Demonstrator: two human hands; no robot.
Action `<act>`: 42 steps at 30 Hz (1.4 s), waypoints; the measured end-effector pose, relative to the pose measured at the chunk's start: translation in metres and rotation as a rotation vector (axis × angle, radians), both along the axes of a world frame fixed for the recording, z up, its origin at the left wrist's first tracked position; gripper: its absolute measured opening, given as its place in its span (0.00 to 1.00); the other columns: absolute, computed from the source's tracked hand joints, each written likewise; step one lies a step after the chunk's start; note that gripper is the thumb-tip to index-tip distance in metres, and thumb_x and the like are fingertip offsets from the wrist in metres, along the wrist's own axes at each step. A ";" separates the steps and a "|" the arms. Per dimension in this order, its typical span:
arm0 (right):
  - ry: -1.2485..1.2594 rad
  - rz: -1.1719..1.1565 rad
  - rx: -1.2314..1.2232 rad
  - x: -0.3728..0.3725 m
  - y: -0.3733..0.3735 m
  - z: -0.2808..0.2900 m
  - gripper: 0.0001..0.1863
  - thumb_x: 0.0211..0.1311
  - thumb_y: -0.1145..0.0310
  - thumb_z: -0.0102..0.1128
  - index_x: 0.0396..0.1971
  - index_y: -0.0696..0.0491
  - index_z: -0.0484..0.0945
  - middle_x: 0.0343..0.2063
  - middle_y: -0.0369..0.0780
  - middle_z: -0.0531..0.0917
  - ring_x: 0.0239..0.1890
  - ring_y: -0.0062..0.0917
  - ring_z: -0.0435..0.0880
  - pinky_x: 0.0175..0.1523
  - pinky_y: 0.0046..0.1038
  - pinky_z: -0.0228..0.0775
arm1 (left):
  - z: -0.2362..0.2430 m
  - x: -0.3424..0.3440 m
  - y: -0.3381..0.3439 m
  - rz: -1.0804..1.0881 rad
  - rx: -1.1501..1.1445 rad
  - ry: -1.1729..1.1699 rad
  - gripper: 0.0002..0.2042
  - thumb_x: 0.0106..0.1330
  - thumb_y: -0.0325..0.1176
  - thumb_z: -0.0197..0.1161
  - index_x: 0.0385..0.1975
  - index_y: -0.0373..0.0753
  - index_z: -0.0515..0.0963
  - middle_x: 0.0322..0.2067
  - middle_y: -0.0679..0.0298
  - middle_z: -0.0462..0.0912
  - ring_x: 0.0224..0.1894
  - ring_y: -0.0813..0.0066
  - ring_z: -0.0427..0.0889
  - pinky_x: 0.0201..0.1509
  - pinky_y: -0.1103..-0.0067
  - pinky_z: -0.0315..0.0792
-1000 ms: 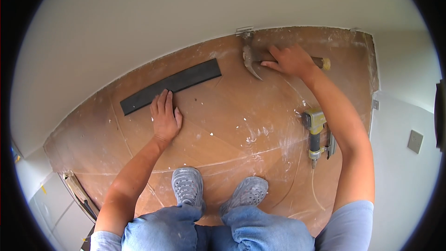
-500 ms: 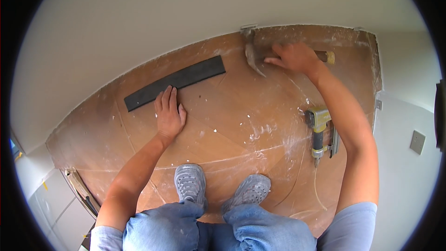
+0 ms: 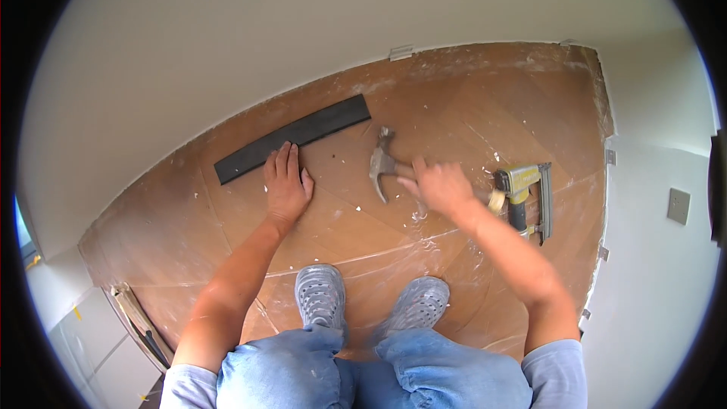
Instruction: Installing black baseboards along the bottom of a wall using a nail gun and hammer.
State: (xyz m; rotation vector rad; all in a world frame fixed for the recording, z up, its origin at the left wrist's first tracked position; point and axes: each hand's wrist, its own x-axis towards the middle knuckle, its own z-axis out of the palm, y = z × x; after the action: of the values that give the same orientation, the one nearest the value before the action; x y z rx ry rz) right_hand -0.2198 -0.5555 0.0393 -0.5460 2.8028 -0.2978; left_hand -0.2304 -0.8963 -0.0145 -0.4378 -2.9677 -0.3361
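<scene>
My left hand point(image 3: 286, 193) rests with fingers stretched, fingertips at the lower edge of a long black strip point(image 3: 250, 163) lying on the brown, white-dusted floor covering point(image 3: 394, 242). To its right, my right hand point(image 3: 441, 188) is wrapped around the handle of a claw hammer point(image 3: 382, 163), slightly blurred, its metal head a little right of and below the strip's right end. Just beyond that hand lies a yellow and black nail gun point(image 3: 519, 182), partly behind the hammer's handle end.
My grey clogs point(image 3: 320, 297) stand below my hands. A pale wall point(image 3: 341, 7) runs along the back, another point(image 3: 651, 265) along the right with a switch plate point(image 3: 678, 206). Long narrow pieces point(image 3: 136, 320) lie at the lower left, beside pale tiles point(image 3: 106, 356).
My right hand and the hammer have moved from the back wall down and left, toward the middle of the floor. My left hand stays by the black strip.
</scene>
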 end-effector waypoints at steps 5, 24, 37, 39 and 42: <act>-0.034 -0.304 -0.068 0.075 -0.026 0.008 0.21 0.68 0.51 0.60 0.42 0.57 0.77 0.32 0.49 0.86 0.33 0.44 0.87 0.38 0.41 0.81 | 0.008 0.000 0.004 -0.043 0.028 0.063 0.22 0.61 0.31 0.62 0.56 0.31 0.73 0.61 0.47 0.70 0.61 0.43 0.68 0.69 0.54 0.62; 0.243 -1.527 0.163 0.567 0.037 0.156 0.07 0.66 0.73 0.58 0.41 0.58 0.78 0.38 0.50 0.82 0.42 0.47 0.80 0.50 0.41 0.73 | 0.012 -0.088 -0.026 -0.380 0.050 -0.359 0.33 0.59 0.40 0.76 0.59 0.27 0.72 0.54 0.40 0.79 0.57 0.45 0.78 0.64 0.63 0.70; 0.064 -2.149 0.164 0.708 0.058 0.091 0.21 0.59 0.71 0.64 0.54 0.51 0.78 0.48 0.51 0.83 0.50 0.47 0.82 0.56 0.43 0.74 | 0.045 -0.088 -0.024 -0.543 -0.023 -0.519 0.23 0.66 0.26 0.64 0.60 0.24 0.71 0.56 0.36 0.78 0.59 0.40 0.76 0.66 0.63 0.67; 0.064 -2.112 0.209 0.709 0.079 0.078 0.23 0.58 0.69 0.65 0.56 0.50 0.78 0.48 0.52 0.82 0.51 0.47 0.82 0.58 0.42 0.74 | 0.044 -0.089 -0.036 -0.619 -0.066 -0.394 0.25 0.65 0.25 0.62 0.62 0.26 0.69 0.56 0.37 0.78 0.59 0.39 0.76 0.67 0.63 0.66; -0.043 -2.084 0.266 0.711 0.103 0.071 0.27 0.57 0.67 0.66 0.59 0.46 0.78 0.48 0.53 0.82 0.52 0.48 0.81 0.60 0.42 0.73 | 0.052 -0.079 -0.057 -0.624 -0.026 -0.343 0.29 0.65 0.22 0.60 0.67 0.28 0.64 0.55 0.40 0.79 0.58 0.40 0.77 0.67 0.63 0.67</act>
State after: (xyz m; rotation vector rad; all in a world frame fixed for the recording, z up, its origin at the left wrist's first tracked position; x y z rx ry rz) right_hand 0.4915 -0.4522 0.1099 2.3481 2.0267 -0.1998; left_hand -0.3091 -0.9532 0.0379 -1.4460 -3.0731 -0.4670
